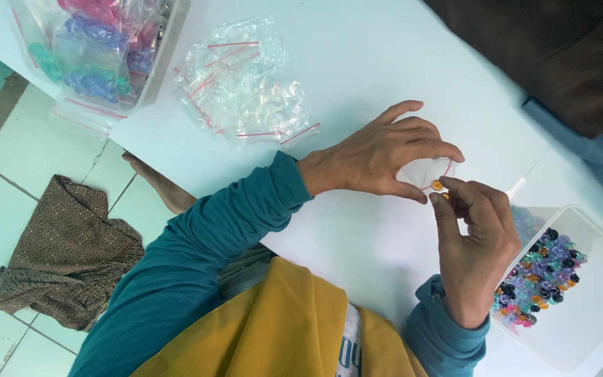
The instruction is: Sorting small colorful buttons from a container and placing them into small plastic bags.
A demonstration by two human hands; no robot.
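- Far left, off the tabletop [357,63]: patterned brown cloth [64,251] lying crumpled on the pale tiled floor [8,181], with a bare foot [158,185] just beside the tabletop's edge.
- Upper left, on the tabletop's corner: clear container [144,87] stacked with filled bags of pink, blue and green pieces [95,42]; these look already packed.
- Just right of it: loose heap of empty clear zip bags with red seal lines [242,87], lying flat and unfilled, so more of them apparently left to fill.
- Centre: left hand [378,157] in a teal sleeve, thumb and fingers curled around the mouth of a small clear zip bag [427,171], holding it open just above the tabletop; grip closed on the bag's rim.
- Touching that mouth: small orange bead [437,185], pinched between thumb and forefinger of the right hand [476,244]; grip narrow, closed on the bead, a second orange piece seemingly tucked just beneath.
- Contents of the held bag too faint to count; appears nearly empty, so filling seems early.
- Right: clear plastic box [594,314] near the right wrist, holding mixed loose beads [539,279] in purple, black, green and orange, many unsorted.
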